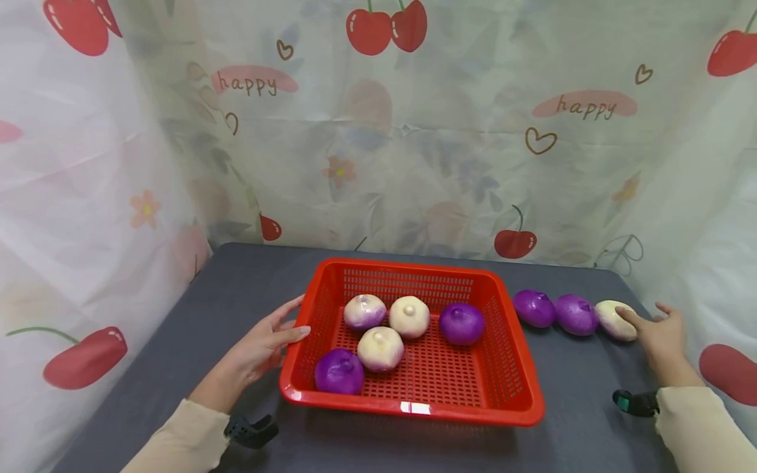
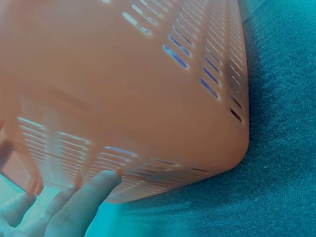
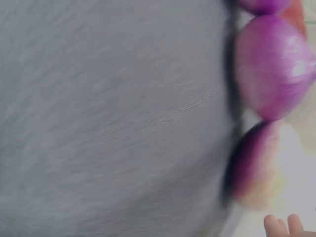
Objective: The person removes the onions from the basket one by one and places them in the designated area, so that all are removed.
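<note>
Pinching the red basket [image 1: 473, 413] by its left rim, the left hand [image 1: 260, 348] has grey table [image 1: 230, 289] beside it. I count five onions [image 1: 409, 317] inside: two purple, three pale. Right of the basket, two purple onions [image 1: 576, 315] and one pale onion [image 1: 612, 322] make a touching row, with table in front. The right hand [image 1: 662, 338] has its fingers apart at the pale one; I can't tell if they touch.

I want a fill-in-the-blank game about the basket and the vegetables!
There are ____ vegetables inside the basket.
The row beside the basket has ____ vegetables.
The person's ____ hand grips the basket.
In the row, the vegetable nearest the right hand is ____ from the basket.

Missing words: five; three; left; farthest.
</note>
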A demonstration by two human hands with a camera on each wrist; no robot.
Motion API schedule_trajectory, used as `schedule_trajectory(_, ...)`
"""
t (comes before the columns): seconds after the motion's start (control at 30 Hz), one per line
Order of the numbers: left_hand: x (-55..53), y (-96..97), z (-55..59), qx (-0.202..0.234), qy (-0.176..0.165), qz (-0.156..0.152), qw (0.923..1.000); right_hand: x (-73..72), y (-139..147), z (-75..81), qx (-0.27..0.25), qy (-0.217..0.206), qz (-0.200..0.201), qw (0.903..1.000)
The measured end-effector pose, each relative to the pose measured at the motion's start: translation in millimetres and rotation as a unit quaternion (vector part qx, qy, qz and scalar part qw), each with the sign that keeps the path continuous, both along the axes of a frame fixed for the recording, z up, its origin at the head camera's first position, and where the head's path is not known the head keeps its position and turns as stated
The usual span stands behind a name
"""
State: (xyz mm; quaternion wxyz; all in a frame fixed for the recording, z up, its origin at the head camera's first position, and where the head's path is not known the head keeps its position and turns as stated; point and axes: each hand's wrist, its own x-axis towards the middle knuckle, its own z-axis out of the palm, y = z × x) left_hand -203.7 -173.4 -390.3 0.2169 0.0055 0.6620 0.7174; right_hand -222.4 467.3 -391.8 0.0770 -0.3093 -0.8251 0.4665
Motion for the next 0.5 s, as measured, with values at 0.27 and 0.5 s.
schedule_trajectory(0.27,1.2,-0.3,-0.2,-0.006,0.005,0.001,1.0,-17.0,-40,47.3,-0.004,0.074,0.089,0.9933)
schedule_trajectory(0.5,1.3,-0.7,-0.5,-0.007,0.003,-0.001,1.0,-26.2,-107,84.5,-0.023,0.154,0.177,0.9719)
